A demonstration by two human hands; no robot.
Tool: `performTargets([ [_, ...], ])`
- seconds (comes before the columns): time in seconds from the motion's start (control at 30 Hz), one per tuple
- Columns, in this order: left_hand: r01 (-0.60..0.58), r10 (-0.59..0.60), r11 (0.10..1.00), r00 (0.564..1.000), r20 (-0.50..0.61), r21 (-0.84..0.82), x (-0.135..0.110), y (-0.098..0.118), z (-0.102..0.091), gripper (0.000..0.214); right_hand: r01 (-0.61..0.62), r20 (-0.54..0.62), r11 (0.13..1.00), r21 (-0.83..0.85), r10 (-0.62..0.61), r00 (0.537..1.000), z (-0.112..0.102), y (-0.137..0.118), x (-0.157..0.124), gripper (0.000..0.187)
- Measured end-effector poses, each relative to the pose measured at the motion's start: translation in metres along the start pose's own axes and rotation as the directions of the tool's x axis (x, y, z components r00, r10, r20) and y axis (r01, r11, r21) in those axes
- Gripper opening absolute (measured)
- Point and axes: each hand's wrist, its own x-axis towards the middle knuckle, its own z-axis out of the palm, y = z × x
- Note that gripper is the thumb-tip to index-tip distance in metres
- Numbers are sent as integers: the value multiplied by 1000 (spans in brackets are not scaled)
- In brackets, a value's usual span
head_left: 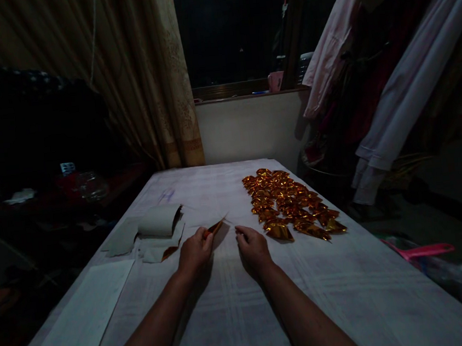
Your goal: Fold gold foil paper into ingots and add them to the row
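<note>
My left hand [196,249] pinches a folded piece of gold foil paper [217,227], its pointed end tilted up and toward the right. Just across from it, my right hand [254,247] has thumb and fingers pressed together near that point. A thin pale sliver shows by the right fingertips, too small to name. To the right lies a pile of folded gold foil pieces [279,201], glossy and boat-like with pointed ends. Left of my hands, pale paper sheets [160,223] lie curled and overlapping, with a gold underside at one corner.
A flat white rectangular sheet [81,315] lies at the table's left. The white checked tablecloth [238,315] covers the table, whose far edge meets a wall. Clothes [400,94] hang at the right, above a pink handle [429,250]. A curtain [155,82] hangs at the back left.
</note>
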Motion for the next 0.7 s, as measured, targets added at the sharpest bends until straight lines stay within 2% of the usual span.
performTargets([
  [0.2,24,-52,965,993,-103,-263,7,-2,14,22,-30,-118,993,111,43,992,2,9,5,56],
  [0.37,30,-72,942,991,-113,-333,14,-6,14,24,-6,-112,981,193,28,993,4,15,8,60],
  [0.5,22,-50,971,992,-115,-237,12,-8,3,21,12,-124,987,159,8,992,3,17,8,57],
  [0.7,-28,34,999,988,-152,42,8,-6,-28,18,71,-195,996,53,-60,979,-7,15,10,58],
])
